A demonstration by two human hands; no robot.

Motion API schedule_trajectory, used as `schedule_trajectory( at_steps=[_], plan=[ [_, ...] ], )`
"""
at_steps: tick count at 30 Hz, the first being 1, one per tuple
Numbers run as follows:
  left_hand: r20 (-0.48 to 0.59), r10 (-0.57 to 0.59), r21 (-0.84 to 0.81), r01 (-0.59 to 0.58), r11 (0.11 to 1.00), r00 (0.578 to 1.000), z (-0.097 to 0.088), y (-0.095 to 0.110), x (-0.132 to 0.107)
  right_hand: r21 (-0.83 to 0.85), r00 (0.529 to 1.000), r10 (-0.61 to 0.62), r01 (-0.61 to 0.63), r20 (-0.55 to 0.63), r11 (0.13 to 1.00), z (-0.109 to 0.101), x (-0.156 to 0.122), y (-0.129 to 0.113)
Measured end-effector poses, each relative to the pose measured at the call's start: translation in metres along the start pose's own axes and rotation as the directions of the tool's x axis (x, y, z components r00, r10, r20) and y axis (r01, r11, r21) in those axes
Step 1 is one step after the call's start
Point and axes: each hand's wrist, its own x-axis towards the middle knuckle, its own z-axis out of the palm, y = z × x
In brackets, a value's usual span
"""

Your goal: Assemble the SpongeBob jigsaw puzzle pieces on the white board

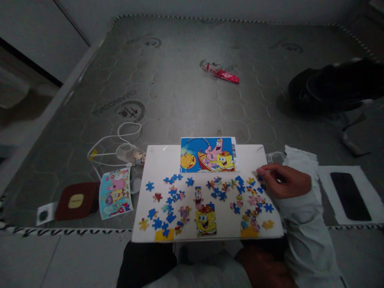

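Note:
My right hand [283,181] is over the right edge of a white board [228,226], with thumb and fingers pinched together. A tiny pale bit shows at the fingertips, too small to name. Loose jigsaw puzzle pieces [253,200] lie close below it, and more pieces [171,200] are scattered on the board's left half. Between them is a small joined section [206,218] showing a yellow cartoon face and part of a pink figure. A picture card [207,155] lies at the board's far edge. My left hand [265,268] rests low over my lap; its fingers are too dark to make out.
Left of the board are a cartoon sheet [116,192], a brown box [78,201], a white cord [111,137] and a clear bag of pieces [138,157]. A phone [350,196] lies right. Farther off are a red wrapper [222,73] and a black bag-like object [327,88].

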Motion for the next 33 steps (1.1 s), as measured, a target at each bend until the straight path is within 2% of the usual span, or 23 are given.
schedule_trajectory(
  at_steps=[4,7,9,16,21,25,27,33],
  plan=[
    [-0.01,-0.021,-0.031,0.021,0.999,1.0,-0.003,0.002,0.0,-0.019,0.995,0.054,-0.055,-0.081,0.998,-0.004,-0.007,-0.004],
    [0.04,0.006,-0.037,-0.004,0.999,0.999,-0.005,0.004,0.0,0.023,0.989,0.138,-0.137,-0.044,0.99,-0.01,-0.012,0.001],
    [0.038,0.014,-0.033,-0.013,0.999,0.999,-0.005,0.004,-0.001,0.05,0.987,0.158,-0.157,-0.019,0.986,-0.012,-0.014,0.004],
    [-0.141,-0.006,0.013,0.008,1.0,0.99,-0.001,0.007,-0.005,0.098,0.982,0.182,-0.185,0.04,0.978,-0.01,-0.017,0.003],
    [-0.142,0.012,0.054,-0.005,0.999,0.99,0.0,0.006,-0.004,0.114,0.986,0.158,-0.162,0.046,0.98,-0.008,-0.016,0.002],
    [-0.196,0.015,0.085,0.002,0.996,0.981,0.005,0.006,-0.005,0.104,0.988,0.153,-0.156,0.032,0.982,-0.005,-0.016,0.0],
    [-0.187,0.016,0.091,0.001,0.996,0.982,0.006,0.006,-0.006,0.089,0.988,0.157,-0.157,-0.001,0.984,-0.003,-0.016,-0.003],
    [-0.05,0.01,0.078,-0.006,0.997,0.999,0.006,0.007,-0.004,0.086,0.991,0.126,-0.123,-0.034,0.989,0.001,-0.016,-0.005]
  ],
)
